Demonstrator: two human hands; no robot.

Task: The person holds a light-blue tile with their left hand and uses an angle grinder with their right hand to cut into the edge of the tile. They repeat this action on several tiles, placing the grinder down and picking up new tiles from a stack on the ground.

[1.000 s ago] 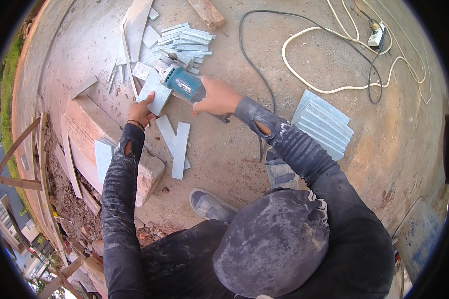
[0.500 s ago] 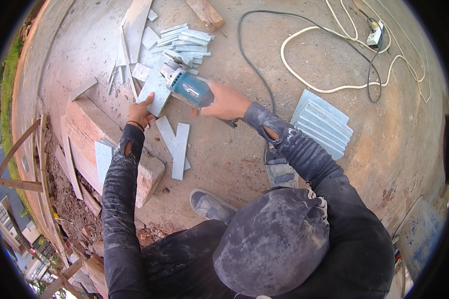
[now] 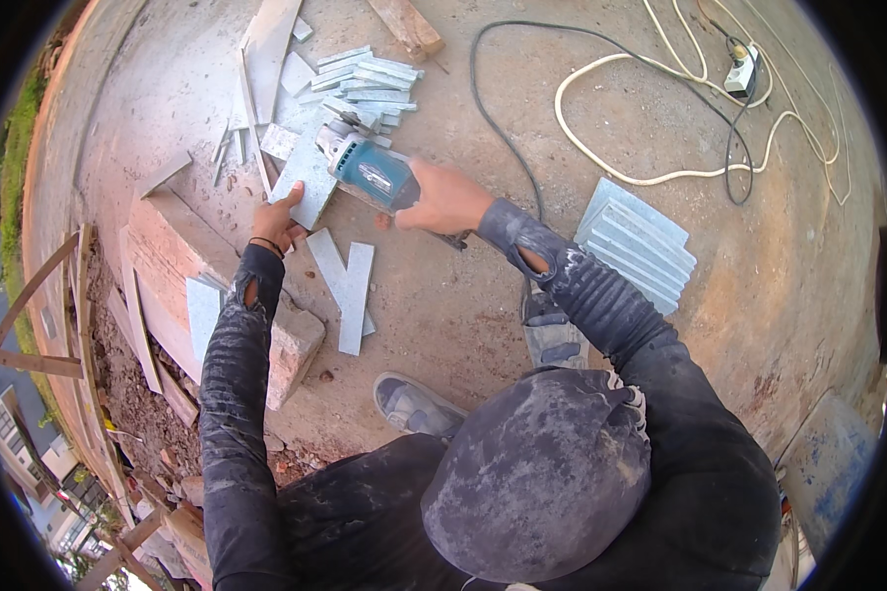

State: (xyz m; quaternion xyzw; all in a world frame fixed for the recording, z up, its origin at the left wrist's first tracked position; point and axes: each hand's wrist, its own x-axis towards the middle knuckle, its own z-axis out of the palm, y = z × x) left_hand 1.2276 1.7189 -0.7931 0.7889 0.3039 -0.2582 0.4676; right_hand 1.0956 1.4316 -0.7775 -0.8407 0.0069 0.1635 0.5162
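Note:
My right hand (image 3: 443, 200) is closed round the body of a teal angle grinder (image 3: 376, 174). The grinder's head and disc lie over a pale grey stone tile (image 3: 312, 184); whether the disc touches it I cannot tell. At the tile's near left edge, my left hand (image 3: 279, 223) grips it with the thumb on top and the other fingers partly hidden. Two narrow stone strips (image 3: 356, 295) lie crossed on the ground just right of that hand. Beyond the grinder, several cut strips (image 3: 370, 79) are heaped beside a larger pale slab (image 3: 266, 59).
A stack of grey tiles (image 3: 636, 246) lies to the right. A dark cable (image 3: 493, 123) and a cream cable (image 3: 581, 148) loop toward a white socket block (image 3: 741, 71). A big reddish stone block (image 3: 182, 236) stands at left, and a wooden piece (image 3: 406, 25) lies at the far side.
Almost nothing differs. My right hand and the grinder have shifted very slightly to the left, while my left hand keeps its place on the tile.

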